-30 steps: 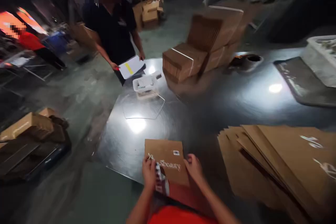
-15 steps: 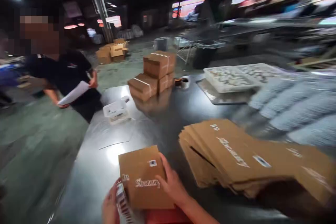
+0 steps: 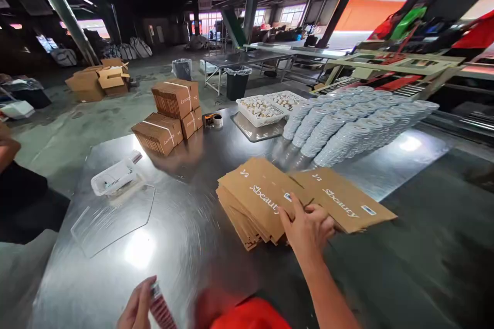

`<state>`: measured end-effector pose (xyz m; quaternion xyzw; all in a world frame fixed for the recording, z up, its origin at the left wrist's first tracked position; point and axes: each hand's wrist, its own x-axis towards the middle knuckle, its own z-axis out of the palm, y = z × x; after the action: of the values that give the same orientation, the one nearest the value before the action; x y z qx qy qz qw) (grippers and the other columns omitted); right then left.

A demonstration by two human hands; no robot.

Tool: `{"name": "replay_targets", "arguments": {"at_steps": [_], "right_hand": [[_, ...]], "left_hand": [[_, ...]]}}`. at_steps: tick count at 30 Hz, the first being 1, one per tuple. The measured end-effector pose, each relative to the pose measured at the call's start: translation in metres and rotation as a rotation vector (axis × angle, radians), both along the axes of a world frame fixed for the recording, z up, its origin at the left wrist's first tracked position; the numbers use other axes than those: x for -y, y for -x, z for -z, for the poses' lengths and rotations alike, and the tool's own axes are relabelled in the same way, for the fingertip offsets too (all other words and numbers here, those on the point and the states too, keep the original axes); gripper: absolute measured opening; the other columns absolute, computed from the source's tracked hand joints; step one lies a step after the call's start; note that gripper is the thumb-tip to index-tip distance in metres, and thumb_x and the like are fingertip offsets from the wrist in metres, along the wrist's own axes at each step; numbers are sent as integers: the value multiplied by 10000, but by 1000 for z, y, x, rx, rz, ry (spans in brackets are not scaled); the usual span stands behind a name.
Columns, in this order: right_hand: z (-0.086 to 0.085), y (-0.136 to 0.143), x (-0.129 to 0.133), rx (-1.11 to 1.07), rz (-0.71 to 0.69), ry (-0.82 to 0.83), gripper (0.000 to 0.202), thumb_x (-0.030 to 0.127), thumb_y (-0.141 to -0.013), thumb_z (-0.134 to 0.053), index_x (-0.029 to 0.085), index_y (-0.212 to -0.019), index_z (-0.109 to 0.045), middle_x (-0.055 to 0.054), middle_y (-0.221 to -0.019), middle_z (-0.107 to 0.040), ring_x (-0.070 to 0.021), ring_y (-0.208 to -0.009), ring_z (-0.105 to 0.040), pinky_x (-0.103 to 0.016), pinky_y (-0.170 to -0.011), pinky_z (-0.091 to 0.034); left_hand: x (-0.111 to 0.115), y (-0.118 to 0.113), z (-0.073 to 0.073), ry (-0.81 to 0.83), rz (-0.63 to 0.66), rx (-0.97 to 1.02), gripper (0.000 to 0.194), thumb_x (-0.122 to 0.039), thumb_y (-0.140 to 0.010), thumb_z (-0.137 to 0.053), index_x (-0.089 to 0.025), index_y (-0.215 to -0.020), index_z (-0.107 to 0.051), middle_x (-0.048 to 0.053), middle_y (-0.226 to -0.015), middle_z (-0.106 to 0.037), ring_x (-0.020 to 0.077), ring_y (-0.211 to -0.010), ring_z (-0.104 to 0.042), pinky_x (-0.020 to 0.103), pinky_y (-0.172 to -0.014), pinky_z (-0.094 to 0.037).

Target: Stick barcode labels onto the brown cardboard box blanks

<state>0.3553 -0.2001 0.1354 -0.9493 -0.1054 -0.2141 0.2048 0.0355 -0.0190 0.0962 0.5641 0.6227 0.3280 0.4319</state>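
Note:
My right hand (image 3: 306, 227) rests on a fanned stack of flat brown "Sbeauty" cardboard sleeves (image 3: 262, 198), fingers spread on the top sheets and pinching an edge. My left hand (image 3: 135, 309) is low at the bottom edge, holding a small striped red-and-white packet (image 3: 162, 311). Both are over a shiny metal table (image 3: 185, 247).
A clear plastic sheet (image 3: 111, 218) and a small white tray (image 3: 113, 177) lie at left. Bundled brown boxes (image 3: 170, 115) stand at the back, with a tape roll (image 3: 216, 121), white baskets (image 3: 266, 108) and rows of stacked round lids (image 3: 347, 123). A person's dark sleeve (image 3: 19, 190) is at far left.
The view swung right and up. My right hand left the single brown sleeve and reached onto the stack at right. That single sleeve is out of sight; my left hand keeps the packet.

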Motion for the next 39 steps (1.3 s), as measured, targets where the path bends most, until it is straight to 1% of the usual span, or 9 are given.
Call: {"name": "replay_targets", "arguments": {"at_steps": [3, 7, 9, 12, 16, 22, 32, 35, 39], "right_hand": [[-12, 41, -25, -8, -320, -220, 430, 453, -830, -534, 182, -1148, -635, -165, -1048, -499, -311, -1018, -484, -498, -885, -424], [-22, 118, -74, -729, -1130, -491, 319, 340, -830, -566, 232, -1129, -590, -65, -1016, -589, -172, -890, -570, -297, -788, -497], [-22, 153, -92, -1005, -1305, -535, 333, 258, -788, -596, 223, -1119, -575, -39, -990, -605, -145, -854, -576, -258, -758, -496], [-16, 183, -104, -1125, -1293, -581, 196, 165, -775, -548, 203, -959, -606, -12, -894, -603, -125, -821, -564, -239, -760, -478], [-8, 191, -106, -1208, -1255, -569, 157, 187, -791, -541, 189, -930, -615, -8, -855, -604, -117, -785, -560, -234, -736, -472], [4, 199, -103, -1206, -1289, -463, 138, 237, -799, -568, 179, -913, -619, -10, -808, -614, -121, -753, -563, -237, -705, -458], [18, 224, -106, -1314, -1242, -448, 235, 395, -838, -512, 178, -761, -554, 4, -695, -591, -109, -613, -546, -219, -562, -455], [25, 224, -109, -1326, -1211, -414, 246, 417, -814, -534, 178, -852, -577, -12, -744, -612, -124, -652, -564, -234, -588, -466], [42, 207, -106, -1210, -1127, -361, 353, 427, -794, -546, 173, -1034, -585, -56, -855, -633, -144, -705, -575, -258, -627, -479]], "left_hand": [[10, -11, -17, -19, 135, 154, 358, -562, -741, -570, -235, -713, -714, 22, -821, -699, 233, -834, -637, 303, -737, -489], [21, -23, -37, -136, 252, 216, 333, -487, -806, -542, -208, -734, -709, 33, -796, -665, 185, -731, -596, 270, -674, -466], [24, -23, -41, -138, 286, 228, 320, -449, -830, -526, -207, -722, -704, 42, -808, -662, 184, -742, -595, 268, -678, -462], [28, -12, -38, -100, 311, 289, 318, -450, -832, -524, -208, -727, -702, 59, -846, -669, 205, -821, -608, 284, -752, -476], [36, 5, -31, 40, 271, 435, 296, -447, -755, -631, -209, -926, -675, 74, -964, -668, 226, -924, -610, 317, -837, -489], [43, 16, -21, 222, 172, 524, 217, -374, -722, -691, -181, -755, -599, 22, -775, -601, 160, -760, -578, 258, -717, -489], [54, 22, -8, 118, 79, 374, 298, -446, -791, -591, -178, -670, -543, -12, -634, -541, 122, -610, -503, 217, -575, -432], [49, 33, 11, 147, 74, 376, 315, -465, -796, -577, -181, -673, -514, -12, -630, -548, 124, -605, -522, 226, -584, -440], [34, 88, 65, 300, -110, 341, 400, -566, -689, -620, -191, -679, -480, -35, -581, -517, 132, -551, -537, 268, -577, -471]]}}
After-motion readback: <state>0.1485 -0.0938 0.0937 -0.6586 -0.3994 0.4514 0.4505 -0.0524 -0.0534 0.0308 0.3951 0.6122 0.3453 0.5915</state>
